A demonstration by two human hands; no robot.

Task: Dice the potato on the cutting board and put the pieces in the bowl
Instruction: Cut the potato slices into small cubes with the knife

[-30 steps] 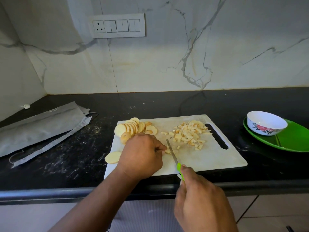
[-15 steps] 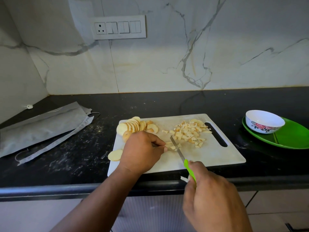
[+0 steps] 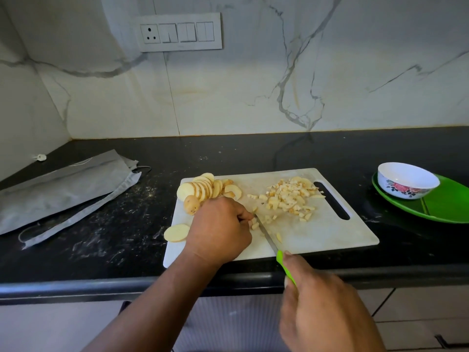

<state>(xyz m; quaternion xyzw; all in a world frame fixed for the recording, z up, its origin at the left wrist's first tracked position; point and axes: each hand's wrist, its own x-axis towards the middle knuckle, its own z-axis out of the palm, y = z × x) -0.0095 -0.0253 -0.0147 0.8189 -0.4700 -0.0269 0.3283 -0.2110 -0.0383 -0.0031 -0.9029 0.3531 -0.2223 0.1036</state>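
Potato strips [image 3: 253,223] are lying on the cutting board [image 3: 330,232], pinned under the left hand [image 3: 220,231], while the right hand [image 3: 322,303] is clenching the green-handled knife [image 3: 272,241], blade crossing them just right of that grip, bowl [image 3: 407,179] beyond.

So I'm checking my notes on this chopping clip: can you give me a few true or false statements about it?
1. The right hand holds a green-handled knife. True.
2. The floral bowl holds diced potato. False: it looks empty; the dice pile lies on the cutting board.
3. The bowl stands on a green plate. True.
4. Every potato slice is on the board. False: one slice overhangs its left edge.
5. The left hand rests idle on the countertop. False: it holds potato at the blade.
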